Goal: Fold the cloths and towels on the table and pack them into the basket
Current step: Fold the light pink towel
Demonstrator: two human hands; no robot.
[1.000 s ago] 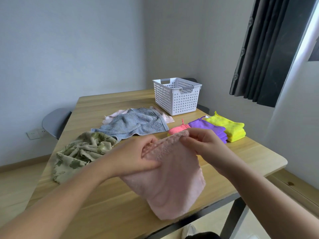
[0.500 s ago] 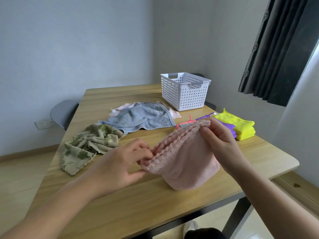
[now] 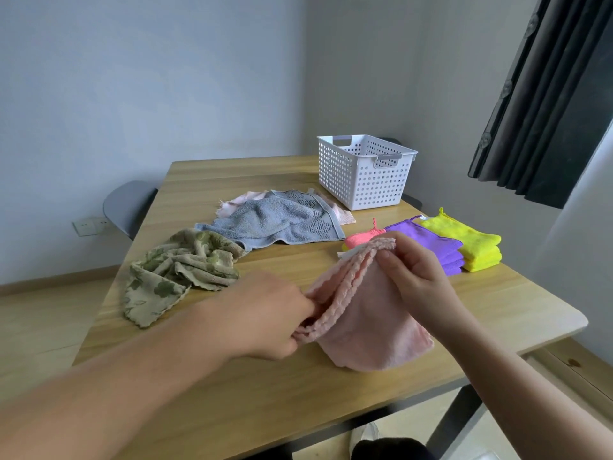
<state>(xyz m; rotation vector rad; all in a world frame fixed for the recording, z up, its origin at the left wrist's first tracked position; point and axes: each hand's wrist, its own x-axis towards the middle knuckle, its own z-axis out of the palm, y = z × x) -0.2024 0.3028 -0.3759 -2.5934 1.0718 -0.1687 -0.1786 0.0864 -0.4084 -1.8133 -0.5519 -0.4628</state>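
**Left hand (image 3: 265,313) and right hand (image 3: 414,270) closed on the pink towel (image 3: 371,323)**

The near end of the pink towel's doubled, scalloped edge is pinched by the left hand, with thumb and fingers curled round it low over the table (image 3: 265,400). The far end of the same edge is gripped by the right hand, whose fingers are curled over the top. That end is held higher, so the edge slopes upward from left to right. The rest of the towel is draped below the edge and is laid on the wood near the table's front edge.

The white perforated basket (image 3: 365,180) is stood upright at the far right of the table, well apart from both hands. Between it and the right hand, folded yellow cloths (image 3: 464,240) and folded purple cloths (image 3: 431,249) are stacked side by side, touching. A coral cloth (image 3: 360,239) is set just left of the purple stack and is partly hidden behind the raised towel edge.

In the middle of the table a grey-blue towel (image 3: 282,220) is spread unfolded over a pale pink cloth (image 3: 247,199). A green leaf-patterned cloth (image 3: 179,267) is crumpled at its left end and touches it.

A grey chair (image 3: 127,204) is seen beyond the table's left side, and a dark curtain (image 3: 547,111) is hung at the upper right.
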